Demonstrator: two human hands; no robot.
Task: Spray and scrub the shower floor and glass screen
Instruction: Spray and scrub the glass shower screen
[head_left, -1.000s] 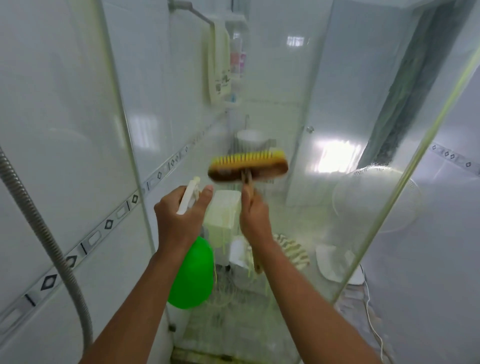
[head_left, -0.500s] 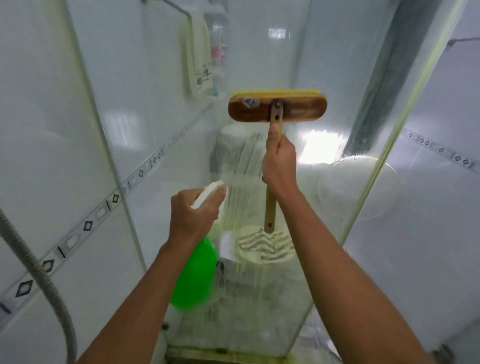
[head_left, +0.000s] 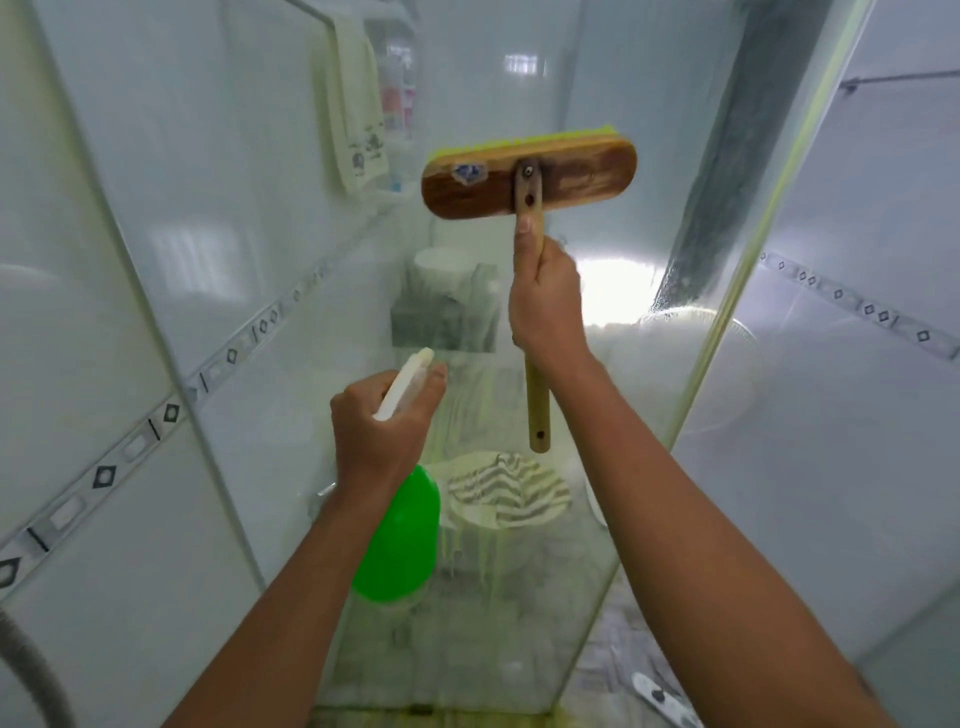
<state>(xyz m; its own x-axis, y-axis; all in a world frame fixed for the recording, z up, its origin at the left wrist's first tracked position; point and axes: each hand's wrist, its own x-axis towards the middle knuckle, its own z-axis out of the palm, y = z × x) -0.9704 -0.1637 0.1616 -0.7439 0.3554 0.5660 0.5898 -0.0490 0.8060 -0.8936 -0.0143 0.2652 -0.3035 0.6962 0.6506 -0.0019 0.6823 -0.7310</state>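
We are scrubbing the glass screen, and it stands right in front of both hands, streaked with greenish runs of cleaner below them. Our right hand is wrapped tight round the wooden handle of the scrub brush, thumb laid up the shaft just under the head; the head sits above the hand with its yellow-green bristles turned away from us toward the pane. Our left hand is closed round the neck of the green spray bottle, a finger lying by the white trigger — the bottle body hangs below the wrist. To do this stroke well we should probably keep the bristles flat against the glass, press evenly through that thumb, and work in overlapping passes down toward the wet streaks — a tilted head would likely skip patches. The bottle is best held clear of the brush's path, nozzle ready for dry spots. The shower floor lies below our forearms, mostly hidden.
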